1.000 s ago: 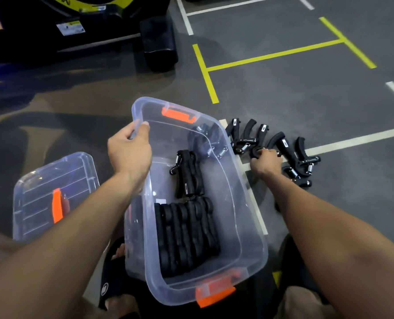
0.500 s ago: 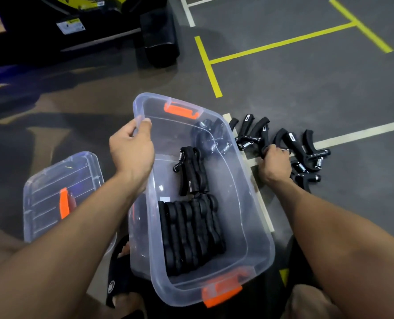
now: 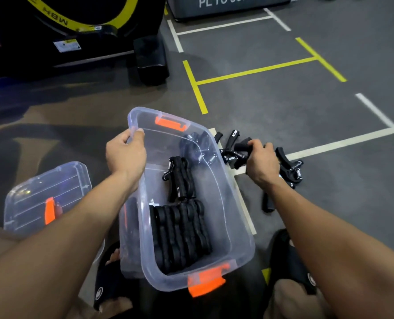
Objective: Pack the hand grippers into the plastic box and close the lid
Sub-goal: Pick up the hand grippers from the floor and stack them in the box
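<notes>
While the left hand (image 3: pixel 125 155) pinches the box (image 3: pixel 235 226) rim, the right hand (image 3: pixel 261 164) is closed around a gripper (image 3: pixel 243 147) from the floor pile (image 3: pixel 288 168) beside it. More grippers (image 3: pixel 182 233) lie packed inside; the lid (image 3: pixel 46 196) rests left.

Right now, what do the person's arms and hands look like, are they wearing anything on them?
Both forearms are bare to the edge of the picture: no sleeves, gloves, watch or bracelets show. The left hand and right hand show no rings that I can make out.
</notes>
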